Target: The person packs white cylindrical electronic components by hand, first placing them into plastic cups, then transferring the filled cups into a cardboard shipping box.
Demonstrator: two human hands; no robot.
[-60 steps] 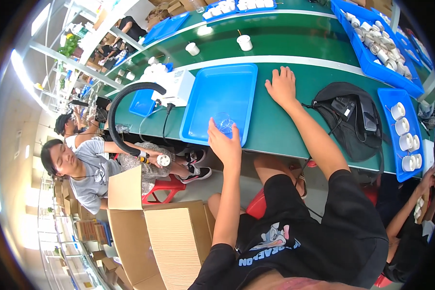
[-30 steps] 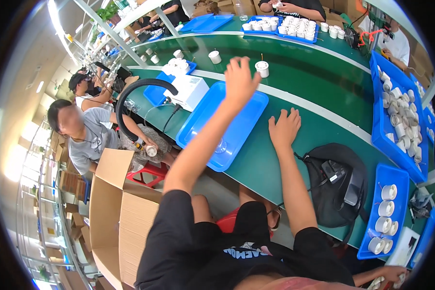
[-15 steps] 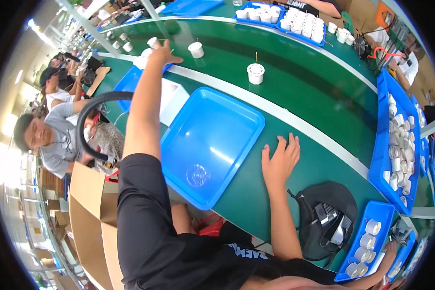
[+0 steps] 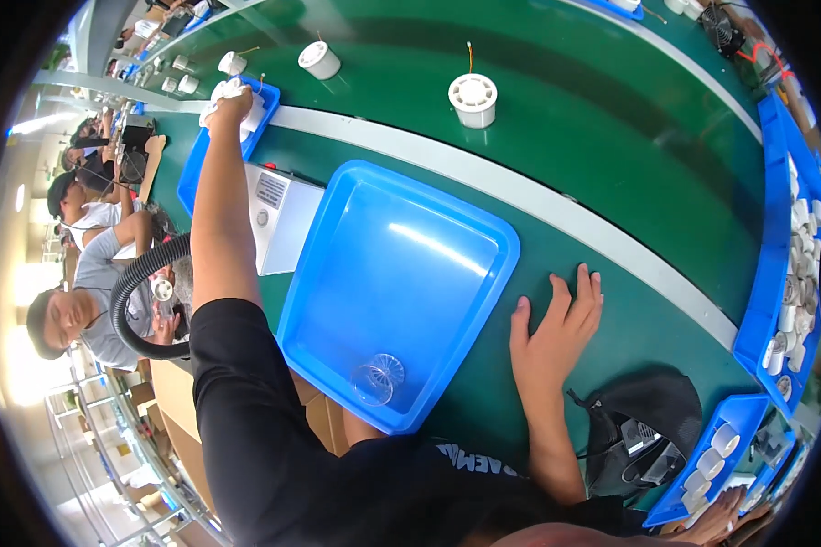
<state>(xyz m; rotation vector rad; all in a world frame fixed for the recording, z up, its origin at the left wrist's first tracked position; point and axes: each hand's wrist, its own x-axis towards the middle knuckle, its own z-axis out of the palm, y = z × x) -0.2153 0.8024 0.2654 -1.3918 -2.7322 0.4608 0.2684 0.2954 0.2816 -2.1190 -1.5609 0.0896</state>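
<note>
Your left hand [image 4: 232, 108] is touching white parts [image 4: 230, 87] in small blue tray [image 4: 190, 173]; cannot tell if it is grasping; right hand [image 4: 556, 337] is resting unclenched on surface [image 4: 634, 314]; large blue tray [image 4: 401, 264] is holding clear cup [image 4: 372, 384]; pickup is seeming started, not finished.

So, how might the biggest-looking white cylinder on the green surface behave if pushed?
The white cylinder stands upright, so it would probably slide first. Its round wall suggests rolling if toppled. The thin wire stands unsupported, so seems springy.
</note>
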